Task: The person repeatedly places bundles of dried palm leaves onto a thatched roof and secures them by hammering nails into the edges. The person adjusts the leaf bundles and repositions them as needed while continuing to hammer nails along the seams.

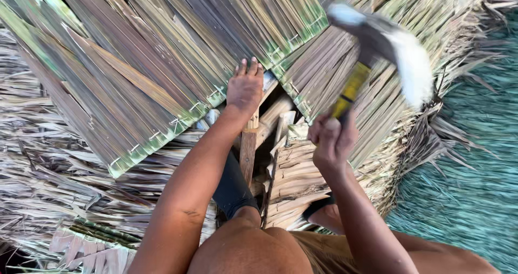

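Two bare hands over a thatch roof! Right hand clenches the yellow handle of a steel-headed claw hammer, its blurred head up at one o'clock from the fist. Left hand lies flat at twelve o'clock of the knee, fingers stretched out and released, pressing the edge of a stitched green-brown palm-leaf panel. Between the hands, pale wooden battens show through the gap. Dry grey thatch spreads at nine o'clock.
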